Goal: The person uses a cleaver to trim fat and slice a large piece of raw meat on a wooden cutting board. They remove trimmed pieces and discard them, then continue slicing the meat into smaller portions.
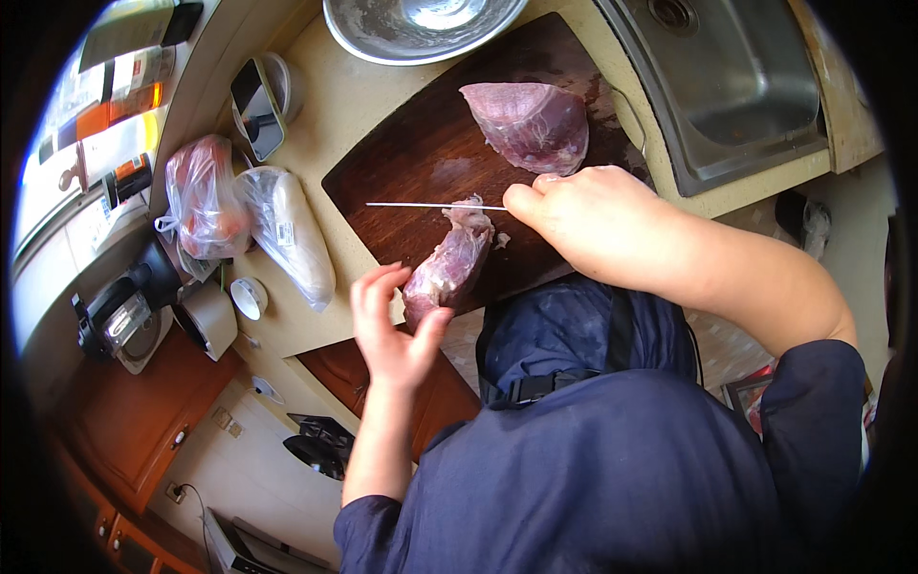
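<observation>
My right hand (584,219) is closed around the handle of a knife (430,206), whose thin blade points left, seen edge-on over the upper end of a long piece of raw meat (448,269). My left hand (394,323) is at the lower end of that piece, thumb and fingers apart on either side of it; whether they press on it is unclear. A small scrap of meat (503,240) lies beside the piece. Farther back on the dark wooden cutting board (401,172) rests a larger chunk of raw meat (531,125), just beyond my right hand.
Behind the board stands a metal bowl (430,32). A steel sink (746,79) is at the right. On the left are a phone (258,111) leaning on a round container, a plastic bag of reddish items (204,197), a bagged white vegetable (290,237) and a small white bowl (249,298).
</observation>
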### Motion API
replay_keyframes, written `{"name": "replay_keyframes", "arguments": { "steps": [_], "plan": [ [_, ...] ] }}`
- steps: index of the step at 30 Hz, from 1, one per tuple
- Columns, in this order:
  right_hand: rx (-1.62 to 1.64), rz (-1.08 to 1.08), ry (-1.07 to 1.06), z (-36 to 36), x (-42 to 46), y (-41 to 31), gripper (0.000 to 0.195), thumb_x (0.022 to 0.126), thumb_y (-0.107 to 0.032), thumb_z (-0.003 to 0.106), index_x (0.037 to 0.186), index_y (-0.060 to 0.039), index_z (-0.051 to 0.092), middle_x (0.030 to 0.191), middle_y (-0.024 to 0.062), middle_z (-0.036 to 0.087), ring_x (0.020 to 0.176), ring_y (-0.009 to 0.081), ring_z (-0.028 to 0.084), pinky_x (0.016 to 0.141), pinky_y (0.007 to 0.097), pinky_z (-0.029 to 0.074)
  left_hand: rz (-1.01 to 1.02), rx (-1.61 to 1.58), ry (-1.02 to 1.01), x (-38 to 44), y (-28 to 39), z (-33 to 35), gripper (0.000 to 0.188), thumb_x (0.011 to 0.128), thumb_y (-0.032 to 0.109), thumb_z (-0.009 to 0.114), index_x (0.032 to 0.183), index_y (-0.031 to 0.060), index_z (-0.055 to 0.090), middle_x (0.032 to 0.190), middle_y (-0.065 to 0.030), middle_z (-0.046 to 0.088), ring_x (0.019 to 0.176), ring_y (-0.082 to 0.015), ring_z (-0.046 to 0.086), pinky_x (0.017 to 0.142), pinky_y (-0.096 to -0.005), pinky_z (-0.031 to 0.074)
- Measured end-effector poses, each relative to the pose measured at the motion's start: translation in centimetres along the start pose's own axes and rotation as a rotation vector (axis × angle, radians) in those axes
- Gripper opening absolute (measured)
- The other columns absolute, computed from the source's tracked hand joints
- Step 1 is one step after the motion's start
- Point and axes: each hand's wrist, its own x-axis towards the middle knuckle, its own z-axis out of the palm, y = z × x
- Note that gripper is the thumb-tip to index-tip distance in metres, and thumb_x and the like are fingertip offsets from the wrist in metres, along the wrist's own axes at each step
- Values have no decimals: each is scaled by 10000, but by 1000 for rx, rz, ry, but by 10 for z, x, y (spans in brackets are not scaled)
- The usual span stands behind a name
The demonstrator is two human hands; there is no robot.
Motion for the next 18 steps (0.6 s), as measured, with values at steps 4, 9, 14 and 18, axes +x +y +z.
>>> {"name": "replay_keyframes", "arguments": {
  "steps": [4,9,14,18],
  "plan": [
    [18,-19,36,16,6,-18,169,857,-67,547,1016,-36,499,823,161,623,711,342,689,569,422,561,-85,-110,70,-15,-3,40,585,671,62,850,1201,45,602,1190,-174,633,1090,-335,633,929,-396,519],
    [6,-45,-86,11,-2,-16,153,858,-89,553,989,-25,504,817,159,597,674,333,680,555,419,553,60,28,182,-18,-8,49,548,654,46,838,1159,87,630,1147,-160,656,985,-328,666,842,-381,556],
    [-27,-25,-187,-1,11,-18,147,865,-92,548,986,-22,503,848,184,613,700,345,684,568,425,549,102,81,219,-18,-12,53,506,628,75,840,1103,125,675,1117,-155,671,909,-324,683,781,-379,573],
    [-15,-14,-240,2,24,-19,169,866,-91,561,1010,-7,531,871,200,654,770,348,703,643,425,567,108,108,231,-17,-9,51,478,621,74,834,1075,129,694,1105,-160,674,875,-320,689,758,-372,577]
  ]
}}
